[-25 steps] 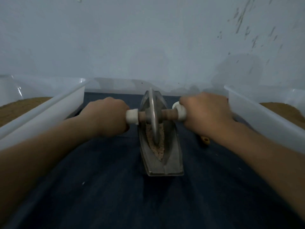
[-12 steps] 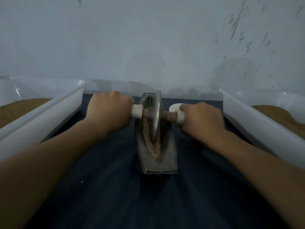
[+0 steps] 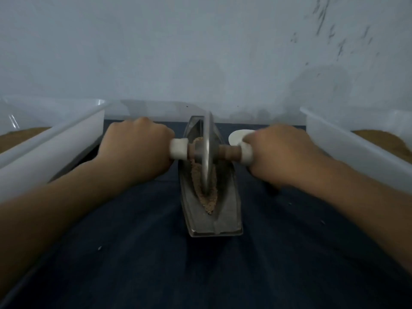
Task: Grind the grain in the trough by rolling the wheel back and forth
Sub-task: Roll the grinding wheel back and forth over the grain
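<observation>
A boat-shaped metal trough (image 3: 225, 217) lies lengthwise on a dark blue cloth, holding brown ground grain (image 3: 210, 202). A thin metal wheel (image 3: 207, 152) stands upright in the groove on a wooden axle with white handle ends. My left hand (image 3: 136, 148) grips the left handle, and my right hand (image 3: 281, 152) grips the right one. The wheel sits in the far half of the trough, its lower rim in the grain.
Two white plastic tubs flank the trough, the left tub (image 3: 51, 148) and the right tub (image 3: 356, 152), both holding brown grain. A small white disc (image 3: 237, 136) lies behind my right hand. A grey wall rises close behind the trough.
The wheel rolled away from me toward the far end and has come back slightly toward me. Both hands kept their grip on the handles.
</observation>
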